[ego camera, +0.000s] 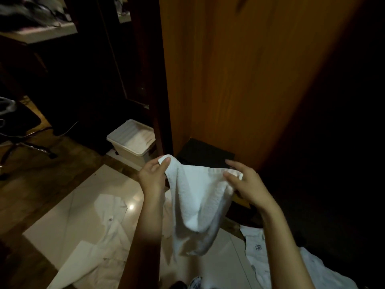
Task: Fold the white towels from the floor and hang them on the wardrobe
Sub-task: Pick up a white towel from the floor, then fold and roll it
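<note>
Well off to the left of the left hand, a black office chair with a chrome star base stands on the dark wood floor, and a white plastic storage box with a ribbed lid sits just above and left of that hand. Below it, a flat white garment with a small dark emblem lies spread on the pale glossy floor tiles. The left hand pinches one upper corner of a white textured towel between thumb and fingers; the towel hangs slack in the air between both hands, sagging in a deep fold. The right hand grips the other upper corner. Behind the hands rises an orange-brown wooden wardrobe panel. Below the right forearm lies another white emblem-marked cloth.
</note>
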The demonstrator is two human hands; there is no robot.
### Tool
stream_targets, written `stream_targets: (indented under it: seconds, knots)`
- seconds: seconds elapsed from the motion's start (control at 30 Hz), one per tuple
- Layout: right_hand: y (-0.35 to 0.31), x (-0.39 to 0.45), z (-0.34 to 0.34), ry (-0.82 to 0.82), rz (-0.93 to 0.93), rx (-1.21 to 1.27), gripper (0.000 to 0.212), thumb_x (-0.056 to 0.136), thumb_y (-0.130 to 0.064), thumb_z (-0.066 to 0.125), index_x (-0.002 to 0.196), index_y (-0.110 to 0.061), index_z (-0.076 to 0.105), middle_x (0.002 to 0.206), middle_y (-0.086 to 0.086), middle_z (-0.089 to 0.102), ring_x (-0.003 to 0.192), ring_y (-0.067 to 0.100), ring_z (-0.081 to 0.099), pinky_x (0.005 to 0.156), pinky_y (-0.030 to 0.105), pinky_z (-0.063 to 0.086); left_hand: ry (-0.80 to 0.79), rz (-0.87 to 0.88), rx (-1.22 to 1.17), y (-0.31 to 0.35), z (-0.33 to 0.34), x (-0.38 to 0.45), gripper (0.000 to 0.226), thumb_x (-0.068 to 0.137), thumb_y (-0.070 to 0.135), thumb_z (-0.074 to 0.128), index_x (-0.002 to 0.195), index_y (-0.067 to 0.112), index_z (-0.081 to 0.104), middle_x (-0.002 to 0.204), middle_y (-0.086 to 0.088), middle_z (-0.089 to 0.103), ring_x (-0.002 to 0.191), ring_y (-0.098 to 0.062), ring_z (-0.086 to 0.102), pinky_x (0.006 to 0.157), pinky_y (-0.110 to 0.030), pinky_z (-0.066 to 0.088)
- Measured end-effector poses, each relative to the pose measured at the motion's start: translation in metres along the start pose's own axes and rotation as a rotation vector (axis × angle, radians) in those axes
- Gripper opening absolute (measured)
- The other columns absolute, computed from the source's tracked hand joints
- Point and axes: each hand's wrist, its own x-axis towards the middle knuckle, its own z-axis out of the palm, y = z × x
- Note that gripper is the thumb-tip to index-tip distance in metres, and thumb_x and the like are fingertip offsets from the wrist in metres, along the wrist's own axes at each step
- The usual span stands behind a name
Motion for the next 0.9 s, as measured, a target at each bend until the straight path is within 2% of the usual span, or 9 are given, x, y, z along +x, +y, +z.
stream_targets:
  seconds: [0.07, 0.13, 0.17, 0.27, 0.33, 0.47, 0.63, 0.73, 0.9]
  knots:
    - [-0.013, -0.004, 0.003, 0.002, -0.158, 0.083, 0.025, 0.094, -0.023, 0.058, 0.119, -0.027, 0.063, 0.114, -0.025, 0.057, 0.109, -0.007, 0.050, 0.094, 0.023, 0.040, -0.056, 0.065, 0.041, 0.004, 0.004, -0.005, 0.012, 0.084, 0.009, 0.069, 0.085, 0.020, 0.064, 0.093, -0.005, 0.068, 0.090, -0.021, 0.063, 0.073, -0.027, 0.049]
    - [-0.026, -0.010, 0.006, -0.026, -0.196, 0.257, 0.005, 0.089, -0.022, 0.064, 0.091, -0.017, 0.067, 0.088, -0.014, 0.066, 0.084, 0.001, 0.062, 0.074, 0.024, 0.047, -0.152, 0.152, 0.113, 0.010, 0.011, -0.012, 0.014, 0.084, 0.010, 0.069, 0.083, 0.024, 0.065, 0.086, 0.002, 0.068, 0.082, -0.014, 0.064, 0.067, -0.023, 0.050]
    - [-0.031, -0.012, 0.007, -0.058, -0.188, 0.367, 0.010, 0.083, -0.021, 0.069, 0.085, -0.013, 0.065, 0.081, -0.007, 0.066, 0.075, 0.008, 0.064, 0.066, 0.026, 0.050, -0.205, 0.193, 0.145, 0.014, 0.014, -0.016, 0.015, 0.084, 0.010, 0.068, 0.082, 0.025, 0.066, 0.084, 0.004, 0.068, 0.080, -0.012, 0.064, 0.067, -0.023, 0.051]
    - [-0.041, -0.015, 0.004, -0.248, -0.154, 0.483, 0.033, 0.073, -0.007, 0.077, 0.102, -0.007, 0.060, 0.093, 0.005, 0.073, 0.088, 0.019, 0.070, 0.076, 0.030, 0.056, -0.364, 0.329, 0.225, 0.025, 0.022, -0.027, 0.016, 0.084, 0.010, 0.068, 0.082, 0.026, 0.067, 0.085, 0.002, 0.070, 0.082, -0.010, 0.066, 0.074, -0.027, 0.052]
    - [-0.046, -0.016, 0.005, -0.267, -0.163, 0.431, 0.031, 0.079, -0.002, 0.071, 0.107, -0.006, 0.059, 0.096, 0.008, 0.074, 0.093, 0.019, 0.070, 0.081, 0.031, 0.056, -0.443, 0.379, 0.231, 0.031, 0.025, -0.034, 0.019, 0.084, 0.006, 0.066, 0.083, 0.025, 0.066, 0.082, 0.007, 0.070, 0.077, 0.001, 0.065, 0.069, -0.016, 0.052]
    - [-0.051, -0.017, 0.005, -0.043, -0.227, 0.301, 0.006, 0.090, -0.012, 0.062, 0.092, -0.013, 0.068, 0.071, 0.002, 0.071, 0.063, 0.006, 0.064, 0.060, 0.018, 0.047, -0.579, 0.358, 0.197, 0.037, 0.030, -0.045, 0.026, 0.088, -0.002, 0.059, 0.091, 0.022, 0.065, 0.075, 0.011, 0.073, 0.077, -0.002, 0.069, 0.068, -0.014, 0.052]
    - [-0.049, -0.016, 0.000, 0.225, -0.313, -0.215, 0.015, 0.084, -0.030, 0.069, 0.096, -0.021, 0.074, 0.084, -0.008, 0.058, 0.086, 0.008, 0.052, 0.072, 0.024, 0.038, -0.706, 0.292, 0.098, 0.040, 0.028, -0.049, 0.030, 0.091, -0.004, 0.053, 0.106, 0.022, 0.058, 0.084, 0.004, 0.075, 0.084, -0.010, 0.071, 0.069, -0.018, 0.053]
    - [-0.049, -0.016, 0.000, 0.288, -0.334, -0.333, 0.018, 0.083, -0.035, 0.068, 0.093, -0.022, 0.074, 0.088, -0.007, 0.046, 0.094, 0.012, 0.041, 0.080, 0.028, 0.035, -0.759, 0.287, 0.098, 0.040, 0.025, -0.049, 0.030, 0.094, 0.001, 0.051, 0.112, 0.025, 0.054, 0.089, 0.002, 0.075, 0.089, -0.013, 0.071, 0.072, -0.019, 0.053]
    - [-0.053, -0.017, 0.003, 0.319, -0.404, -0.419, 0.015, 0.088, -0.032, 0.063, 0.089, -0.019, 0.071, 0.081, -0.010, 0.058, 0.084, 0.009, 0.046, 0.084, 0.036, 0.037, -0.808, 0.275, 0.053, 0.044, 0.023, -0.050, 0.027, 0.096, 0.001, 0.046, 0.115, 0.020, 0.052, 0.086, -0.002, 0.074, 0.085, -0.014, 0.071, 0.072, -0.020, 0.054]
